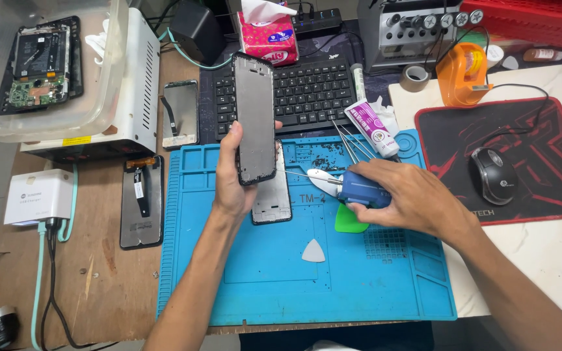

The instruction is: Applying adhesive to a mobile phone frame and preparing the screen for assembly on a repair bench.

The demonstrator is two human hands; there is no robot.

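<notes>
My left hand (232, 175) holds a black phone frame (255, 117) upright over the blue work mat (261, 273). My right hand (411, 198) grips a blue tool (361, 189) whose thin metal tip points left toward the frame's lower edge. Behind the frame a second, silver phone frame (273, 205) lies flat on the mat. A green pick (349, 221) lies under my right hand, and a white triangular pick (313, 251) rests lower on the mat. A white glue tube (373, 127) and several thin metal tweezers (349, 140) lie at the mat's upper edge.
A black keyboard (307, 91) sits behind the mat. Two phone screens (181, 114) (142, 201) lie on the wooden desk at left, near a white charger box (39, 196). At right are a black mouse (494, 175) on a red-black pad and an orange tape dispenser (463, 75).
</notes>
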